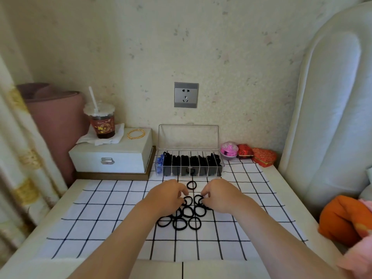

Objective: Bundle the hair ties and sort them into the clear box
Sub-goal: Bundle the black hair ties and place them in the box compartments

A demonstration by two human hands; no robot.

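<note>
Forearms: both are reaching forward from the camera over the checked cloth (112, 224) that is covering the worktop (281, 200).
Loose hair ties (187, 213): about a dozen black rings are lying in a cluster on the cloth, in front of the clear box, some overlapping; one ring (191, 185) is lying apart, between the cluster and the box.
Left hand (167, 195): it is curling its fingers down onto the box-side edge of the cluster; whether it is pinching a tie cannot be told.
Right hand (219, 195): its fingertips are pressing together on a tie at the box-side edge of the cluster, seemingly pinching it.
Clear box (189, 164): it is standing open behind the cluster, lid up against the wall.
Progress: most compartments are already showing black ties, and the one at the left end is holding something blue, so the sorting is looking well advanced.
Left to do: the cluster and the stray ring are waiting to be bundled and placed; which compartment has room cannot be told.
</note>
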